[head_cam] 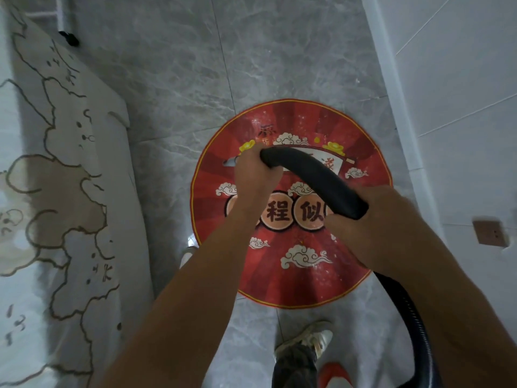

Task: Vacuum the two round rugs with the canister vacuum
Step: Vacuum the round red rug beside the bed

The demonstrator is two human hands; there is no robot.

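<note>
A round red rug [313, 281] with clouds, gold ingots and Chinese characters lies on the grey marble floor below me. I hold the black curved vacuum handle [310, 175] over the rug with both hands. My left hand [253, 177] grips its far end and my right hand [372, 225] grips the near end. The ribbed black hose [414, 312] runs from my right hand down to the bottom right. A red part of the canister vacuum [334, 375] shows at the bottom edge. The nozzle is hidden under my hands. Only one rug is in view.
A bed with a cream cover printed with rabbits [56, 205] fills the left side. A white wall [453, 107] with a brown socket plate [489, 232] runs along the right. My shoe [307, 343] stands on the floor just before the rug.
</note>
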